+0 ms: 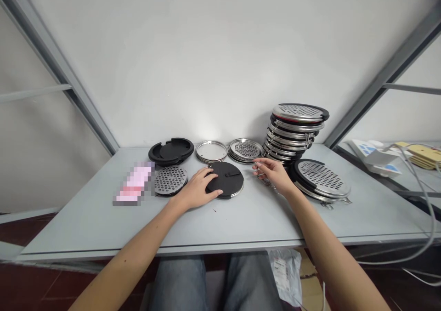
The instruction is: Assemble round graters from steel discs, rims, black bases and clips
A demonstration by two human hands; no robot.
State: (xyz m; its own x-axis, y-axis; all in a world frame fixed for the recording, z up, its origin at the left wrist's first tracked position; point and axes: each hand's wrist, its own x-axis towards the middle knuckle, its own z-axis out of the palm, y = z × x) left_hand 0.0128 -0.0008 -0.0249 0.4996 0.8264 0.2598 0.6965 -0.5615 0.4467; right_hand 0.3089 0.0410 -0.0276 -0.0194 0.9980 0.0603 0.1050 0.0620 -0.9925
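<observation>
My left hand (198, 188) lies with its fingers spread over the left side of a round black disc (225, 180) with a metal rim at its lower right edge and a small tab on top. To the right of the disc, my right hand (272, 173) pinches a small metal wire clip (256, 165), partly hidden by the fingers. More small metal clips (267, 181) lie on the table under that hand. Left of my left hand is a perforated metal disc (170, 180); its right edge is close to my wrist.
Behind stand black ring-shaped covers (171, 151), plain metal plates (211, 150) and perforated metal plates (245, 149). A tall stack of metal-and-black discs (296, 129) rises at the back right, with more discs (322, 178) before it. A blurred pink item (135, 182) lies left on the table (86, 223).
</observation>
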